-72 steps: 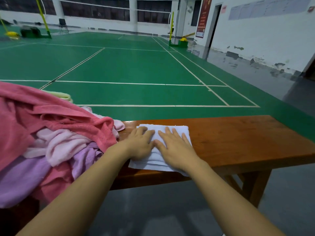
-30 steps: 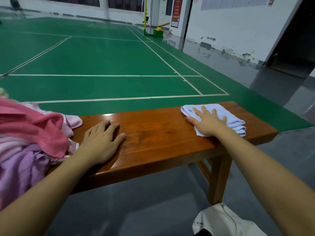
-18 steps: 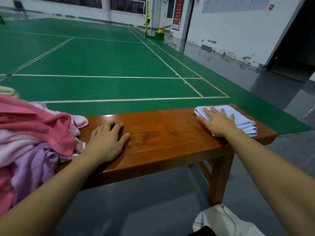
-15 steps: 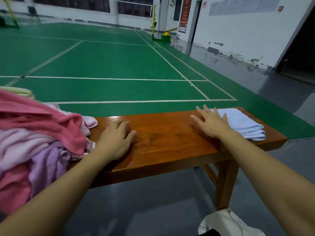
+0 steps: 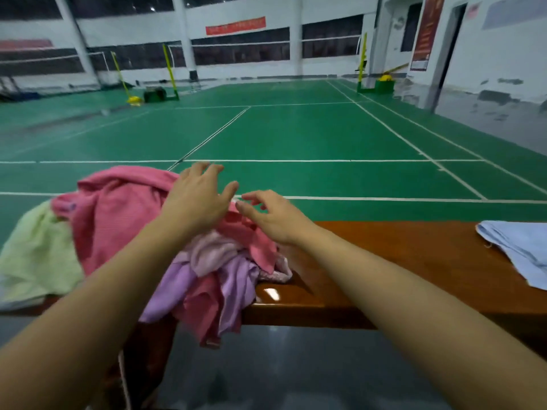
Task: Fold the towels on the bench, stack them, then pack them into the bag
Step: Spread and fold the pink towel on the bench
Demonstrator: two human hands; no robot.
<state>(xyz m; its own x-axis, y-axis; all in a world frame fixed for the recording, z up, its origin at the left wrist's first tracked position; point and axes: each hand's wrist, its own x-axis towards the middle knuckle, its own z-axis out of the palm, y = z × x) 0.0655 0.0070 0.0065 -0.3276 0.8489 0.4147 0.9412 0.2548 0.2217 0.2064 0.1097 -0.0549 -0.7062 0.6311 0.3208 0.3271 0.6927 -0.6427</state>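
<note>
Both hands over towel pile (image 5: 165,255) at left end of bench (image 5: 393,261). Left hand (image 5: 198,202) above the pink towel (image 5: 118,208) on top of pile, fingers spread and straight, gripping nothing; contact with cloth cannot be told. Right hand (image 5: 275,217) just right of it, fingers loosely curled, tips above the pink towel's right edge, nothing pinched. Purple towels (image 5: 207,285) hang off front edge below the wrists. Pale green towel (image 5: 38,253) at far left. Folded blue towel (image 5: 521,250) on bench at far right, well apart from both hands
</note>
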